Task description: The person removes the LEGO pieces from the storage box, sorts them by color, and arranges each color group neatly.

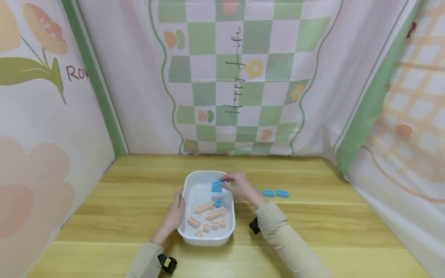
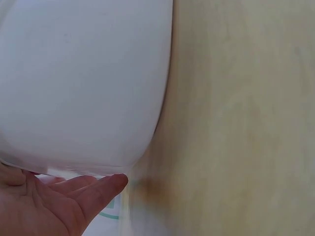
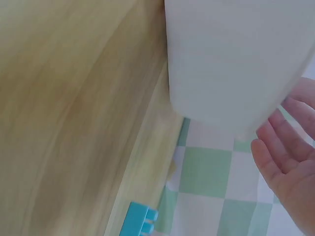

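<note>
My left hand (image 1: 175, 211) holds the left side of a white plastic tub (image 1: 225, 241), fingers along its outer wall, as the left wrist view also shows. Over the tub's far right part, my right hand (image 1: 240, 186) pinches a blue building brick (image 1: 216, 189) by the fingertips. That brick is hidden behind the wall in the right wrist view. Inside the tub lie several peach building bricks, among them a long studded one (image 1: 216, 213), a shorter one (image 1: 193, 222) and small ones (image 1: 206, 228). A small blue brick (image 1: 217, 204) lies by the long peach ones.
On the wooden table (image 1: 132, 216), blue bricks (image 1: 268, 193) stand in a row right of the tub, one partly covered by the right wrist. A patterned cloth (image 1: 250, 88) hangs behind the table, with printed cloths at both sides.
</note>
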`<state>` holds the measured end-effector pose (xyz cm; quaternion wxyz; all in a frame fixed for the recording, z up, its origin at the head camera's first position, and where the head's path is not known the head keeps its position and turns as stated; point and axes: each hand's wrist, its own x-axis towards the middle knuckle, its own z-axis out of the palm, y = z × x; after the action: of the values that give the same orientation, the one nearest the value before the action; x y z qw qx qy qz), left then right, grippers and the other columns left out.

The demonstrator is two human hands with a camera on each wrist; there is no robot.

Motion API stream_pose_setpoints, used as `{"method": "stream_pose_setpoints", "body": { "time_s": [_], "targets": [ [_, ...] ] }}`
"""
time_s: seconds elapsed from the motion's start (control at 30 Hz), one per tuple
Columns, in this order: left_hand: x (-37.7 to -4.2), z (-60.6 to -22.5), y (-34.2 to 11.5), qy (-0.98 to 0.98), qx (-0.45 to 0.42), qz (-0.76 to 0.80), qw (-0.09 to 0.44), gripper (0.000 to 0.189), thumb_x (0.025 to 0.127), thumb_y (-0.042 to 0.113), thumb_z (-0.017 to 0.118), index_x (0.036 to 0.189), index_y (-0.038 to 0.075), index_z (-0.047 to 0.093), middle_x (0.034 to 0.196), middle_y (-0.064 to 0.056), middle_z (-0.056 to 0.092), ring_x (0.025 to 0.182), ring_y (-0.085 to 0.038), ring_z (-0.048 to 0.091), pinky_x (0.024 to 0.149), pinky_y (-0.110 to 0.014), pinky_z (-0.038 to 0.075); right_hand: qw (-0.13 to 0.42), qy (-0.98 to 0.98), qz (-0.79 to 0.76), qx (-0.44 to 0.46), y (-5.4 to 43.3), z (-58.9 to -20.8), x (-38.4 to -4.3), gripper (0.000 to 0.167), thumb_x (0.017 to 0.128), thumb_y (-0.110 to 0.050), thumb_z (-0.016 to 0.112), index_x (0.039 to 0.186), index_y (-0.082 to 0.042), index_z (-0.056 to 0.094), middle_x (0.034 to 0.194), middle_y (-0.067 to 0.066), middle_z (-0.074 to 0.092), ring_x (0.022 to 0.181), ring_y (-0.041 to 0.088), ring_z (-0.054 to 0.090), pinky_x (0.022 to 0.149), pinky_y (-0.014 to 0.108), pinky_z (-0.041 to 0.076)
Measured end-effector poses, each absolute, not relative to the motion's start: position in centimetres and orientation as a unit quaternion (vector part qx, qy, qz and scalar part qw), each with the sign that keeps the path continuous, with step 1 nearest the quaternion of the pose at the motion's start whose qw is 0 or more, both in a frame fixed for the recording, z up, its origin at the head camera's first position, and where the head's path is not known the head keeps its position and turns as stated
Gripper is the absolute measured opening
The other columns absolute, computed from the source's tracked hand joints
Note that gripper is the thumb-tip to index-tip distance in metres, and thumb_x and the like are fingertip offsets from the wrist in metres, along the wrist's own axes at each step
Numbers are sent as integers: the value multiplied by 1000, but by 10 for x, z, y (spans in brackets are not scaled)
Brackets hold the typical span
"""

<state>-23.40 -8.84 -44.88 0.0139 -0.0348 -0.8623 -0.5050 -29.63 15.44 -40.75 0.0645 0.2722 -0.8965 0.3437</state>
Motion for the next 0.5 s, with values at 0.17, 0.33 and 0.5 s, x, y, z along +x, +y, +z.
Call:
{"method": "stream_pose_setpoints", "body": {
  "time_s": [0.17,0.33,0.5],
  "targets": [
    [-234,-449,-89,-861,-37,-507,11,48,101,15,26,146,-2,22,142,-31,37,121,-44,48,101,-54,43,63,-894,365,252,165,-408,-297,29,86,-15,67,112,-1,67,106,11,67,98,27,62,91,48,52],
    [-234,-449,-88,-864,-37,-503,14,47,102,14,26,146,-3,23,141,-31,38,122,-44,47,102,-54,42,81,-890,382,237,176,-411,-297,30,86,-14,67,113,-1,65,107,13,68,100,28,63,93,49,51],
    [-233,-446,-88,-864,-36,-502,18,47,101,13,26,145,-4,23,141,-32,37,123,-45,45,104,-55,39,92,-887,394,222,189,-413,-296,26,86,-14,67,109,-2,66,104,13,69,98,28,64,92,50,51]
  ]
}}
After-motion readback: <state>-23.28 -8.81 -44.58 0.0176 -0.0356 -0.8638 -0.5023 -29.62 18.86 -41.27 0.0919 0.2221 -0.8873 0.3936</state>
